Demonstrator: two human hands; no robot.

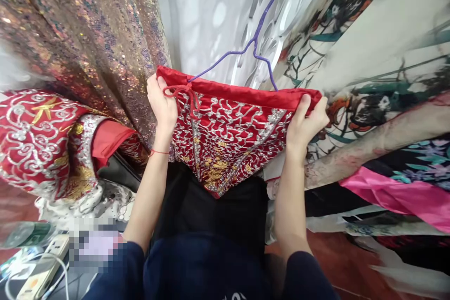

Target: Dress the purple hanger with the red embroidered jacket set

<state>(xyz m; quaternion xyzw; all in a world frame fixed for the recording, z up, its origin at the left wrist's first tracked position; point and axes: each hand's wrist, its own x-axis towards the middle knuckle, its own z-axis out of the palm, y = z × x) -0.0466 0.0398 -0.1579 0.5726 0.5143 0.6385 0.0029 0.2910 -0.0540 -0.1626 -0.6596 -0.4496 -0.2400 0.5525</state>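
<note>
A red skirt (225, 126) with silver and gold embroidery is stretched in front of me by its plain red waistband. At the left end of the band, near a red drawstring bow (191, 96), my left hand (162, 101) is closed on the fabric. My right hand (305, 117) grips the other end, thumb on the near side. A purple wire hanger (255, 42) rises behind the waistband; its lower part is hidden inside or behind the skirt, I cannot tell which.
A sequinned curtain-like fabric (87, 23) hangs at left, above a folded red embroidered garment (38, 140). Below it lie a power strip (45, 262) with cables and a plastic bottle (28, 234). Flower-patterned fabrics (369, 98) hang at right, beside a bright pink one (397, 192).
</note>
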